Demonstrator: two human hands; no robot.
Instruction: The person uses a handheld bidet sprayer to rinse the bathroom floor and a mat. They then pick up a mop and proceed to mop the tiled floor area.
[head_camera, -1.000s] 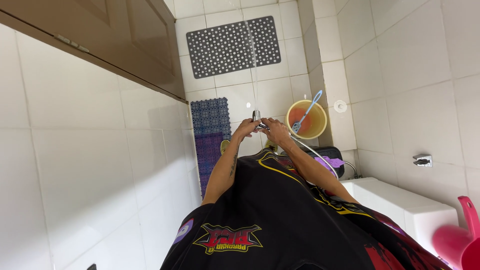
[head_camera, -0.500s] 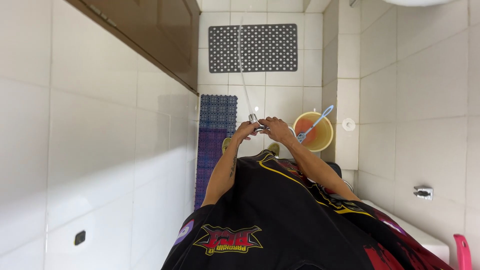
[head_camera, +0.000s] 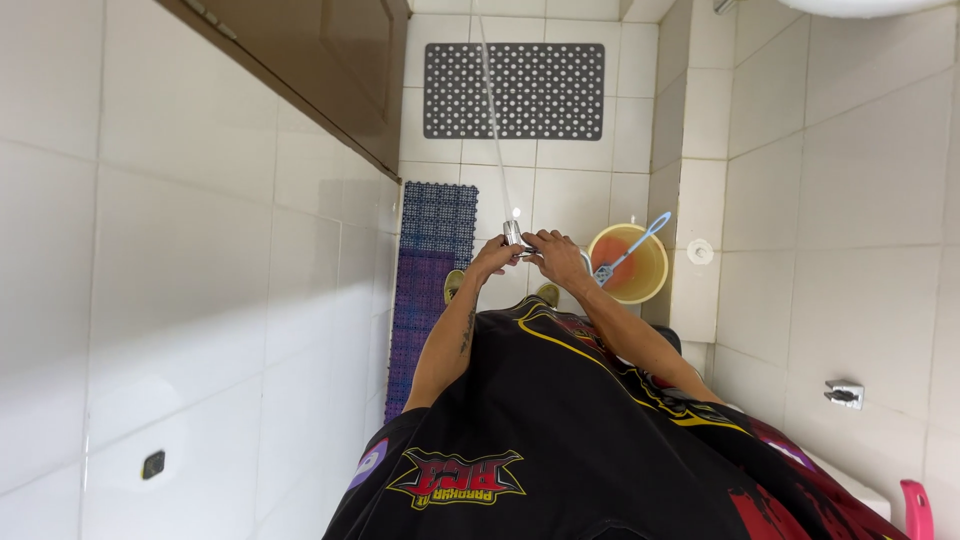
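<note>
Since the earlier frames the view had swung to the right, so the yellow plastic bucket (head_camera: 628, 264) and the grey perforated rubber mat (head_camera: 514, 91) sat further right in the picture, while both hands had kept their place out in front of the chest. The left hand (head_camera: 495, 257) and the right hand (head_camera: 555, 256) met over the white tiled floor (head_camera: 575, 195), their fingertips drawn together around a small shiny metal spray nozzle (head_camera: 514, 235). The fingers of each hand were curled and bunched close, pinching the nozzle from either side; whether every finger touched it could not be told at that size. A thin jet of water (head_camera: 494, 110) ran from the nozzle up across the picture and over the grey mat. Just to the right of the right hand stood the yellow bucket, with a light-blue-handled brush (head_camera: 630, 247) leaning in it, its handle poking over the rim. To the left of the hands lay a blue and purple interlocking plastic floor mat (head_camera: 432, 275) along the white tiled wall (head_camera: 200, 300). A brown cabinet (head_camera: 340, 70) hung at the upper left. The person's black printed shirt (head_camera: 560, 440) filled the lower part of the view.
</note>
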